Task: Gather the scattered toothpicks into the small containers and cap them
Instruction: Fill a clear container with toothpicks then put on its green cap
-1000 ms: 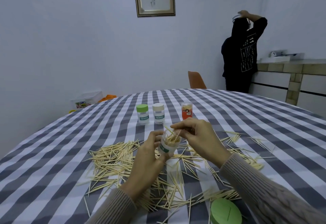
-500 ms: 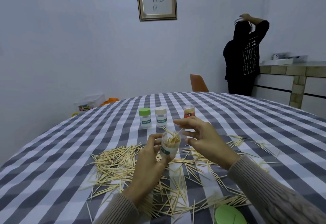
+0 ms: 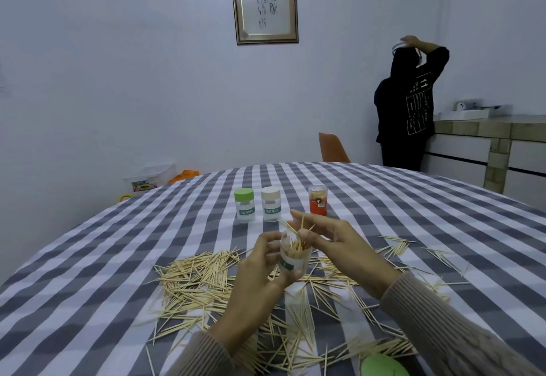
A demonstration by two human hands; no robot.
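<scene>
Open container (image 3: 294, 260) gripped by left hand (image 3: 260, 269) at frame centre; few toothpicks (image 3: 298, 229) pinched by right hand (image 3: 334, 245) at its mouth; scattered toothpicks (image 3: 195, 278) spread on worktop (image 3: 88, 272) below

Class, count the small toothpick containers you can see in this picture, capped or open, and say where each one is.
4. Three stand capped in a row mid-table: green-capped container, cream-capped container, red container. The open container is held in the left hand. None looks hidden.

Right hand (image 3: 334, 242) back at open container (image 3: 294, 260) mouth, fingers now pinching toothpicks (image 3: 298, 232).
</scene>
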